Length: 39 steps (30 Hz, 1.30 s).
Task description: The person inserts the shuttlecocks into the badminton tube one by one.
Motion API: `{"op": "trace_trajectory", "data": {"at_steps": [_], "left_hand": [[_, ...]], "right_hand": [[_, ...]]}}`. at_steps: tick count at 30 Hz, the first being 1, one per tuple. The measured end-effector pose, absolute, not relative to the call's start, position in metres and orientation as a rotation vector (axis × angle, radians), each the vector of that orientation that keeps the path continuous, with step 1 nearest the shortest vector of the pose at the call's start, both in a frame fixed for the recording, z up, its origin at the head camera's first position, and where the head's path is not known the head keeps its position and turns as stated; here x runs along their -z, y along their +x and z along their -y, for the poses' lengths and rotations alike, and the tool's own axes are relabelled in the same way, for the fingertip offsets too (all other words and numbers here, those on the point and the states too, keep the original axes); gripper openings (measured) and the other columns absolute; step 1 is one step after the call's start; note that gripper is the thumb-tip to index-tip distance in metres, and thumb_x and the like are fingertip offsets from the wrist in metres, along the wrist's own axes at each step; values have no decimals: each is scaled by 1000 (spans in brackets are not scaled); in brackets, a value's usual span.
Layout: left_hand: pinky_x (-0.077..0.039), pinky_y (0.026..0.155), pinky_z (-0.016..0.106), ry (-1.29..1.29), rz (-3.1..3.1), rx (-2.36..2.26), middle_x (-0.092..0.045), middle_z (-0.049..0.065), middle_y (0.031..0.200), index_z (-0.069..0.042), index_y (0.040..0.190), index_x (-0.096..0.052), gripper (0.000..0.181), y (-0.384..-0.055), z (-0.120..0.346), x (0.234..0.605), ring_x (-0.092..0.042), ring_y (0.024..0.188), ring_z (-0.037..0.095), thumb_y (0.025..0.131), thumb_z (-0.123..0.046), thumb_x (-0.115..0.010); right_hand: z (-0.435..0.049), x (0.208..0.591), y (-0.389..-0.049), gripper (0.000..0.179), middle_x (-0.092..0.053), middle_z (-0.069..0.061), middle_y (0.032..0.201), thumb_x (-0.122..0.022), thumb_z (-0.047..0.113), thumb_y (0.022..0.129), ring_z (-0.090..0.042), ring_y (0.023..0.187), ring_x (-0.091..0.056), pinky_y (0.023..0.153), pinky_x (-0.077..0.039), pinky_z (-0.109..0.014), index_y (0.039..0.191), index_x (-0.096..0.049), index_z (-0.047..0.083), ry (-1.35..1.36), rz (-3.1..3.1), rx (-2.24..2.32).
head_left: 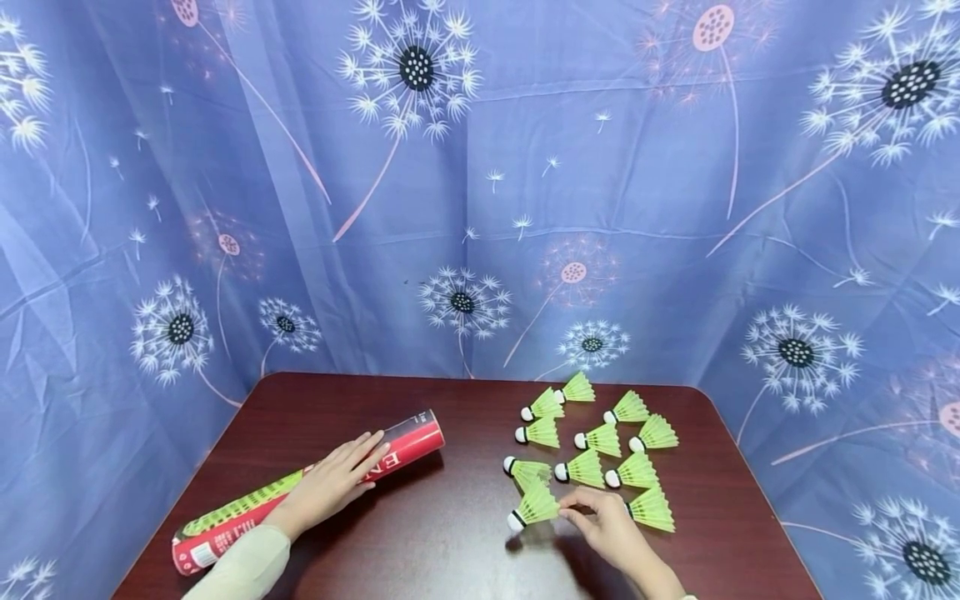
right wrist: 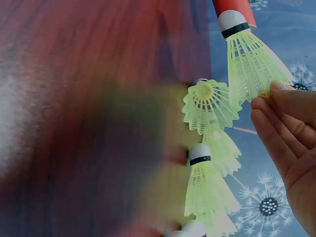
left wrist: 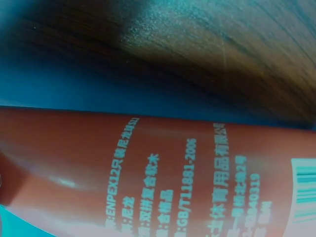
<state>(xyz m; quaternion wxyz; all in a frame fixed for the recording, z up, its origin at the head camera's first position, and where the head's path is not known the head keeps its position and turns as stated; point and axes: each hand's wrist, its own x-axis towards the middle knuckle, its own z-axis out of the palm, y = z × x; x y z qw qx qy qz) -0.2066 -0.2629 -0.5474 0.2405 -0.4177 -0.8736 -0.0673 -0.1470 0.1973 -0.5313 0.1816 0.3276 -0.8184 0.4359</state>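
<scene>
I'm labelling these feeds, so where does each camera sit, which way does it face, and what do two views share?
Head: worn on the head, facing forward and down at the table and curtain; left hand and right hand show.
Left wrist: on that wrist, facing the red tube close up; no hand plainly shows.
Right wrist: on that wrist, facing the right hand pinching a shuttlecock.
Shared: head and right wrist views both show that hand and shuttlecock.

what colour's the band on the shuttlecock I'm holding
The band is black, clearest in the right wrist view.
</scene>
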Motion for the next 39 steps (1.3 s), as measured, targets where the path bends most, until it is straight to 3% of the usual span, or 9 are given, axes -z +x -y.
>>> {"op": "trace_trajectory", "data": {"at_steps": [6, 12, 20, 22, 25, 28, 35, 39], "left_hand": [[-43, 97, 47, -1144, 2390, 178, -41, 17, 147, -6, 144, -44, 81, -205, 261, 546, -50, 124, 37, 73, -18, -82], [-42, 99, 47, -1145, 2402, 170, -39, 17, 149, -7, 145, -43, 76, -204, 259, 545, -48, 127, 36, 79, -22, -77], [-37, 105, 42, -1150, 2417, 179, -38, 15, 150, -9, 146, -41, 74, -200, 251, 541, -46, 129, 34, 82, -23, -75], [-38, 103, 44, -1159, 2397, 191, -39, 15, 149, -8, 145, -42, 66, -199, 250, 541, -47, 128, 35, 88, -28, -70], [-38, 103, 44, -1165, 2375, 203, -39, 15, 149, -8, 145, -43, 55, -198, 247, 542, -48, 127, 36, 99, -37, -51], [-34, 108, 39, -1164, 2366, 197, -40, 15, 149, -8, 145, -44, 57, -196, 243, 541, -48, 127, 36, 103, -45, -32], [-20, 116, 31, -1183, 2365, 195, -38, 15, 150, -8, 146, -41, 60, -194, 235, 537, -47, 128, 36, 102, -47, -29], [-21, 115, 32, -1201, 2365, 189, -37, 15, 150, -8, 147, -40, 60, -193, 232, 535, -46, 128, 36, 102, -46, -32]], "right_hand": [[-198, 525, -150, 20, -71, -3, 81, -75, -9, 74, -9, 75, -66, 62, -52, -13, 84, -71, 8, 839, 2286, -1224], [-198, 527, -156, 24, -70, -6, 78, -76, -14, 70, -10, 72, -66, 63, -52, -13, 84, -72, 6, 718, 2241, -1217], [-196, 520, -164, 23, -71, -4, 77, -75, -12, 73, -9, 68, -66, 61, -53, -14, 83, -72, 7, 578, 2223, -1250], [-195, 517, -165, 21, -71, -3, 78, -75, -11, 74, -8, 69, -66, 62, -53, -15, 83, -72, 7, 566, 2224, -1247], [-194, 513, -167, 20, -71, -2, 79, -75, -11, 74, -8, 70, -66, 63, -53, -15, 83, -72, 7, 563, 2217, -1236], [-192, 512, -169, 20, -71, -2, 80, -75, -11, 73, -7, 70, -66, 64, -52, -13, 84, -72, 6, 557, 2204, -1212], [-186, 510, -178, 17, -72, -5, 80, -74, -10, 75, -6, 70, -65, 64, -51, -13, 84, -73, 4, 500, 2184, -1190], [-181, 509, -183, 15, -72, -6, 77, -75, -9, 75, -6, 66, -64, 61, -51, -14, 83, -74, 4, 446, 2171, -1176]]}}
